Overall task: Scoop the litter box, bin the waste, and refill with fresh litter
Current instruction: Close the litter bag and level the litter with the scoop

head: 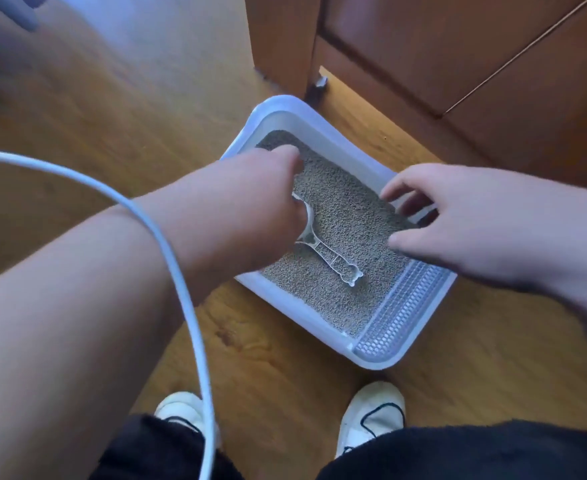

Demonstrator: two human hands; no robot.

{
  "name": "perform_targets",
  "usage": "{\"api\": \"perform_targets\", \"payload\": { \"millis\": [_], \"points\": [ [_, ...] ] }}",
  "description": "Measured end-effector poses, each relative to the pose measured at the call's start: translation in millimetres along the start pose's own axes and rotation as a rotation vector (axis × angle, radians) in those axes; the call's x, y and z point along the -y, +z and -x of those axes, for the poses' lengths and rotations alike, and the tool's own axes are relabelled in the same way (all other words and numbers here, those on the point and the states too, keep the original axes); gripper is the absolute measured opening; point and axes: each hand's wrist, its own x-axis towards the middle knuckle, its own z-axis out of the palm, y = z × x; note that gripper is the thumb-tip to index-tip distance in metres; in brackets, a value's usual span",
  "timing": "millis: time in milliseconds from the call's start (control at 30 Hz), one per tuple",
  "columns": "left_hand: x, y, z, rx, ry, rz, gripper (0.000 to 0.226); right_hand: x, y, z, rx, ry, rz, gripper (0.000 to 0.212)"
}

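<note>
Half the scoop [333, 261] hides under the left hand [250, 202].

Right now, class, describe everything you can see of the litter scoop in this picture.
The litter scoop is white, apparently plastic. Its flat, ribbed handle ends in a notched, ear-like tip and lies on the grey litter inside the litter box, pointing toward the box's grated end. The scoop's head is mostly hidden beneath the left hand, which reaches down onto it; only a curved rim shows. The right hand hovers nearby, apart from it.
</note>
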Motion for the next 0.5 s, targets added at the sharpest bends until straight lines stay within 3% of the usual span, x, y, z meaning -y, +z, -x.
{"api": "perform_targets", "payload": {
  "millis": [267,400,500],
  "points": [
    [11,10,10,0.203,0.008,-0.072,0.032,0,48,-40,0.039,0.017,0.092,0.04],
    [12,6,-3,0.135,0.022,-0.006,0.033,-17,108,-72,0.026,0.047,0.173,0.035],
    [11,5,-4,0.087,0.033,0.02,0.033,-23,147,-86,-0.013,0.081,0.21,0.052]
  ]
}}
